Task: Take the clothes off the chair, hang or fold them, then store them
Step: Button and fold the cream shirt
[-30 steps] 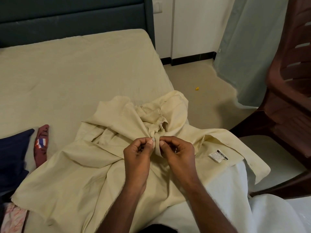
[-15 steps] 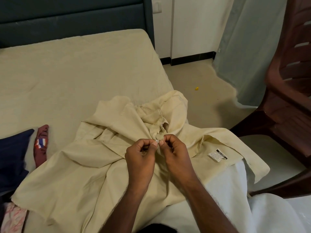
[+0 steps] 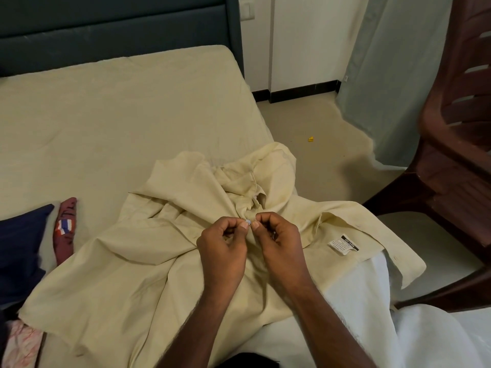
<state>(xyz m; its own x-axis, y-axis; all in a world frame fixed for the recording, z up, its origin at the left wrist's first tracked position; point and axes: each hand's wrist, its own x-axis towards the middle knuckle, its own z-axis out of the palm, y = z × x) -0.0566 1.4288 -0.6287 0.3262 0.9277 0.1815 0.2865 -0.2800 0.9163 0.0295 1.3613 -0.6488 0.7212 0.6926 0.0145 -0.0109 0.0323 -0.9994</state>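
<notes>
The bed [image 3: 111, 123] fills the frame from nine o'clock to the centre, under a pale cream sheet. A dark brown chair [image 3: 457, 160] stands at three o'clock on the floor, and no clothes show on the part of it in view. Spread across the bed's near corner, from the centre down to seven o'clock, lies the cream shirt [image 3: 127, 282], rumpled, its collar bunched toward twelve o'clock and a white care label [image 3: 342, 244] turned up at four o'clock. A navy cloth [image 3: 21, 251] and a maroon garment [image 3: 65, 229] lie at nine o'clock, just beside the shirt.

At the centre the two hands meet over the shirt front. The left hand [image 3: 223, 251] has its fingers curled, thumb and forefinger pinching the fabric edge; the right hand [image 3: 279, 243] is curled the same way and pinches the facing edge. Between the fingertips sits a small pale button [image 3: 248, 222].

The step in hand looks like buttoning the shirt front before it is folded or hung, so the task seems at an early-to-middle stage for this garment. The next move probably calls for pushing the button fully through its hole, then flattening the creased front.
</notes>
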